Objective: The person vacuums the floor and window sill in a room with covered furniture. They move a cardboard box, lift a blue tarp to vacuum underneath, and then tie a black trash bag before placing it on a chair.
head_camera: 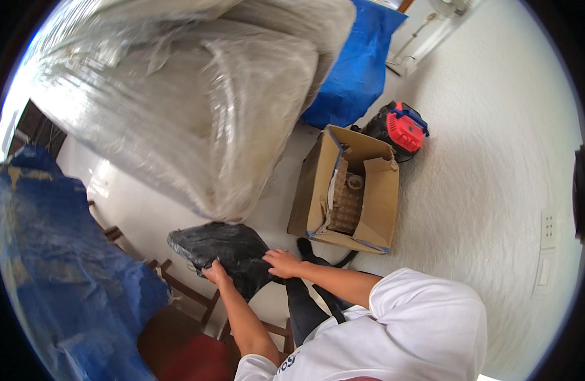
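A bulky bundle wrapped in black plastic [221, 245] is in front of me, low over the tiled floor. My left hand [216, 272] grips its near left edge, thumb on top. My right hand [284, 263] lies on its right side with fingers spread over the plastic; whether it grips is not clear. The bundle's far edge lies close to the lower corner of a large plastic-wrapped mattress [254, 95]. What the black plastic covers is hidden.
An open cardboard box [299, 190] holding a tape roll [355, 181] stands at right, before a red and black bag [404, 128]. Blue tarps [359, 62] lie behind and at left. Wooden chair legs [188, 290] are near my left arm. A white wall bounds the right.
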